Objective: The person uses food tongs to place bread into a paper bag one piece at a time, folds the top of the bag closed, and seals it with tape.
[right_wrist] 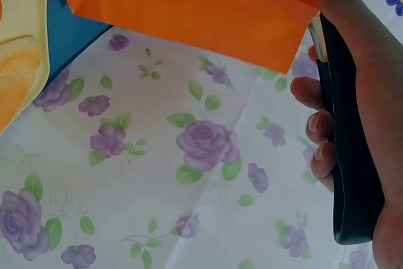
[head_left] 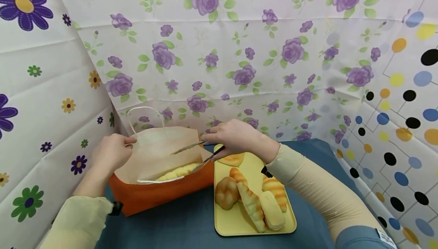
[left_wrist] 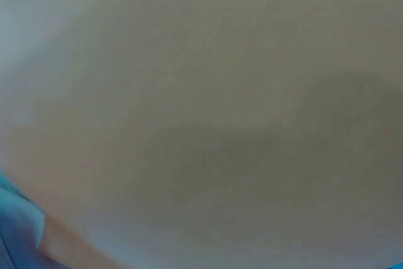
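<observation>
An orange paper bag (head_left: 164,197) with a pale inside and white handles lies tilted on the table, its mouth facing me. My left hand (head_left: 113,154) pinches the left edge of its mouth. In the left wrist view only a blurred tan surface shows. A pale yellow bread (head_left: 179,172) lies inside the bag. My right hand (head_left: 236,138) grips black-handled tongs (right_wrist: 349,155) at the bag's right side. The tongs' two arms are spread apart, one tip above the bread and the other by its right end; contact is unclear.
Right of the bag sits a yellow tray (head_left: 254,165) bearing several breads, among them a round knotted bun (head_left: 227,192), a long twisted loaf (head_left: 251,207) and a pale oblong roll (head_left: 272,211). A blue cloth (head_left: 178,226) covers the table. Patterned curtains (head_left: 222,51) stand close behind and at both sides.
</observation>
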Available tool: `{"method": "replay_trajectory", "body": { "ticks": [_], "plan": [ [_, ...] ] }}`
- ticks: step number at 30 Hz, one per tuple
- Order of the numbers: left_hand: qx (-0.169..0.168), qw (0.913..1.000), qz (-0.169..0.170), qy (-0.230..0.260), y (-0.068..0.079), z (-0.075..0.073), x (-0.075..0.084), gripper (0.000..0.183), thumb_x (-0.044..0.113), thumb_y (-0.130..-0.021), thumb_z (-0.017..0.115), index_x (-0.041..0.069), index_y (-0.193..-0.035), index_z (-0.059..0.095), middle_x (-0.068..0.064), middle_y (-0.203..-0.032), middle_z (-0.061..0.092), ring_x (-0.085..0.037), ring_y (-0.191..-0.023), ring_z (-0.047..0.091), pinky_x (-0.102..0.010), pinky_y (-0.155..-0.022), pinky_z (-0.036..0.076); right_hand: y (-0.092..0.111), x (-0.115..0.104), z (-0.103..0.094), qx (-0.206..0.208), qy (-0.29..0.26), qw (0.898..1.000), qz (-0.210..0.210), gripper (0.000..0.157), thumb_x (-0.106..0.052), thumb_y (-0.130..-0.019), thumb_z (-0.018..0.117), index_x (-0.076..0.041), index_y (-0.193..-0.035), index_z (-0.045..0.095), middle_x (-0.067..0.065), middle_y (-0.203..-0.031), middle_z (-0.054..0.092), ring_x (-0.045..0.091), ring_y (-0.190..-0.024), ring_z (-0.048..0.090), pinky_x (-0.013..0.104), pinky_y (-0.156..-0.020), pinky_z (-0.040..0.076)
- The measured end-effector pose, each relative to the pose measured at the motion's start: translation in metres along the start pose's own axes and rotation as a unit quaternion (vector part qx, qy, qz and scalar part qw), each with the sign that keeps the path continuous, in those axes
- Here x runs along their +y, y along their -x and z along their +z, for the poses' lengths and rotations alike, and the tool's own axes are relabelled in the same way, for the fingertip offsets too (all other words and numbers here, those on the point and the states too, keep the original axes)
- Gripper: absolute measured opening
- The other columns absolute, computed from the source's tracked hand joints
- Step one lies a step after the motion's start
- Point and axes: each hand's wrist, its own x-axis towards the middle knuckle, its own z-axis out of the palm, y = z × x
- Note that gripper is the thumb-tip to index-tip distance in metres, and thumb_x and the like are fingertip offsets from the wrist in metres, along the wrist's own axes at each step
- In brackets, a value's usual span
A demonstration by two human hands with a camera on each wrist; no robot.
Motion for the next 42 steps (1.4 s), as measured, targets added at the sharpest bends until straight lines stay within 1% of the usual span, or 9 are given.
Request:
{"method": "replay_trajectory", "body": {
  "ticks": [4,9,16,20,23,26,29,35,42],
  "plan": [
    [0.013,0.9999,-0.004,-0.005,0.002,0.004,0.000,0.040,0.007,-0.101,0.054,0.003,-0.138,0.071,-0.010,-0.068,0.060,-0.024,-0.054,0.041,-0.035,-0.048,0.035,-0.001,0.002,0.002,0.003,-0.006,1.000,0.005,0.068,-0.064,-0.092,0.075,-0.019,-0.143,0.066,-0.003,-0.117,0.074,0.011,-0.087,0.070,0.029,-0.065,0.055],
    [0.020,0.9993,-0.005,-0.030,0.002,0.008,0.000,0.043,0.002,-0.098,0.054,0.006,-0.137,0.073,-0.016,-0.075,0.065,-0.026,-0.056,0.042,-0.036,-0.048,0.036,-0.001,0.005,0.003,0.000,-0.002,1.000,0.022,0.072,-0.065,-0.093,0.074,-0.017,-0.145,0.065,-0.002,-0.118,0.074,0.013,-0.088,0.070,0.030,-0.067,0.057],
    [0.037,0.9976,0.002,-0.058,0.004,0.016,0.006,0.042,0.001,-0.093,0.062,0.002,-0.133,0.074,-0.026,-0.109,0.076,-0.025,-0.055,0.048,-0.038,-0.049,0.038,0.000,0.010,0.006,0.014,0.011,0.999,0.046,0.074,-0.067,-0.093,0.072,-0.017,-0.146,0.065,0.001,-0.114,0.070,0.014,-0.084,0.068,0.033,-0.067,0.057],
    [0.045,0.9971,0.006,-0.062,0.006,0.018,0.008,0.040,0.001,-0.093,0.064,0.001,-0.131,0.075,-0.019,-0.085,0.074,-0.024,-0.051,0.043,-0.038,-0.048,0.036,0.003,0.012,0.008,0.030,0.016,0.998,0.054,0.073,-0.066,-0.093,0.074,-0.015,-0.145,0.065,0.001,-0.116,0.071,0.014,-0.089,0.070,0.034,-0.070,0.059],
    [0.047,0.9969,0.010,-0.062,0.006,0.019,0.007,0.039,0.002,-0.095,0.064,0.001,-0.132,0.075,-0.009,-0.064,0.062,-0.024,-0.051,0.041,-0.038,-0.048,0.036,0.005,0.014,0.009,0.042,0.017,0.997,0.069,0.073,-0.065,-0.092,0.075,-0.015,-0.145,0.065,0.001,-0.117,0.073,0.016,-0.091,0.072,0.035,-0.071,0.060],
    [0.044,0.9969,0.012,-0.064,0.006,0.020,0.007,0.039,0.004,-0.096,0.064,0.002,-0.133,0.075,-0.003,-0.057,0.053,-0.024,-0.051,0.041,-0.038,-0.048,0.036,0.007,0.015,0.010,0.048,0.023,0.995,0.090,0.074,-0.065,-0.092,0.075,-0.015,-0.146,0.064,0.001,-0.115,0.073,0.016,-0.090,0.072,0.035,-0.069,0.060],
    [0.039,0.9969,0.015,-0.067,0.005,0.021,0.007,0.038,0.005,-0.096,0.066,0.003,-0.134,0.074,-0.006,-0.062,0.059,-0.024,-0.052,0.044,-0.039,-0.048,0.038,0.008,0.017,0.009,0.050,0.026,0.992,0.109,0.076,-0.066,-0.093,0.074,-0.015,-0.148,0.063,0.001,-0.111,0.072,0.016,-0.087,0.071,0.035,-0.067,0.059],
    [0.033,0.9952,0.036,-0.085,0.004,0.022,0.006,0.042,0.006,-0.090,0.081,0.002,-0.132,0.075,-0.020,-0.101,0.079,-0.033,-0.067,0.065,-0.046,-0.052,0.051,0.012,0.018,0.009,0.072,0.012,0.988,0.133,0.075,-0.064,-0.093,0.075,-0.013,-0.148,0.063,0.001,-0.101,0.071,0.015,-0.082,0.069,0.033,-0.064,0.057],
    [0.032,0.9944,0.043,-0.091,0.002,0.021,0.006,0.050,0.007,-0.084,0.088,0.003,-0.132,0.075,-0.018,-0.104,0.080,-0.041,-0.076,0.070,-0.052,-0.055,0.053,0.021,0.021,0.006,0.082,-0.030,0.979,0.182,0.075,-0.064,-0.094,0.073,-0.017,-0.152,0.059,0.002,-0.115,0.074,0.015,-0.087,0.071,0.036,-0.065,0.058]
  ]
}}
